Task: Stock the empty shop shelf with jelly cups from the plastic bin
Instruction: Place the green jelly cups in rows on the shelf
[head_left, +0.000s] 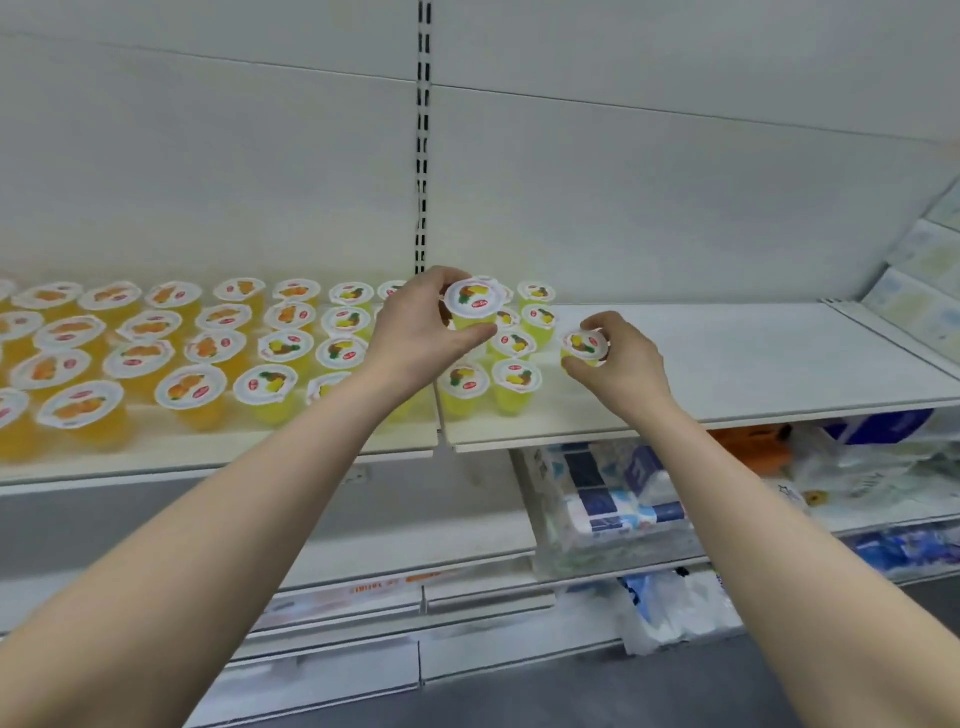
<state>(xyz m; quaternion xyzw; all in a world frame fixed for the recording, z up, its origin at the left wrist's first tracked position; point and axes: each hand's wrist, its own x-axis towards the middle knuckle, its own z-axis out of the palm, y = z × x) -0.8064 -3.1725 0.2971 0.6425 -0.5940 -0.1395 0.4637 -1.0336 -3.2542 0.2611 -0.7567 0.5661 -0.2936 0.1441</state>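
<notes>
Above the stocked cups (291, 343) on the shelf (753, 364), the left hand (415, 335) held a yellow jelly cup (474, 304), fingers (441, 278) curled round it. Just right of those cups, the right hand (623, 364) pinched a second cup (584, 345).

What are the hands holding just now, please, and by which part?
The left hand grips the left cup, the right hand the right cup, each by its side wall.

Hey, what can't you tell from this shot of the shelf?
Head view:
- Plastic bin: out of frame.
- Cups behind the left hand: hidden by it and the raised cup.
- Whether the right hand has the low cup on the shelf: fingers cover its base.
- Lid text: blurred, too small.
- Leftmost cups: cut off by the edge.
</notes>
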